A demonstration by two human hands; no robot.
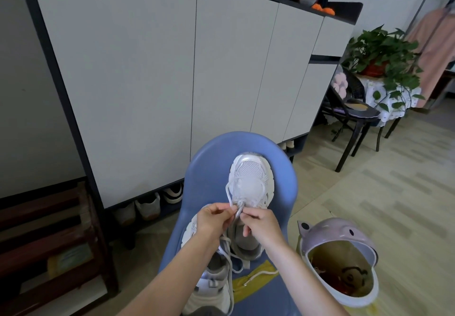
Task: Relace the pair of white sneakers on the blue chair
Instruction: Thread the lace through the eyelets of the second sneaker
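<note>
Two white sneakers sit on the blue chair (209, 167), which stands in front of a tall cabinet (152, 81) with pale doors. The farther sneaker (248, 185) lies with its toe up against the chair's back, its mesh toe cap facing the camera and its lace (229, 196) looping loosely down its left side. The nearer sneaker (211, 288) lies at the chair's front edge, partly behind the left forearm, with slack laces trailing across the seat toward a yellow cloth item (256, 276) that lies on the seat to its right. Both hands meet over the throat of the farther sneaker. The left hand (213, 218) has its thumb and forefinger closed on the lace, pinching a strand just below the sneaker's tongue. The right hand (262, 224) is curled with its fingertips at the same spot, seemingly pinching the other strand, though the fingers hide the exact contact. The two hands are nearly touching. Right of the chair, on the floor, stands a pink bin (342, 261) with an animal face and its lid swung open. Under the cabinet, left of the chair, more shoes (147, 207) sit in a low open shelf. Farther right of the chair, a potted plant (381, 59) stands on a small covered table beside a dark chair (352, 113).
</note>
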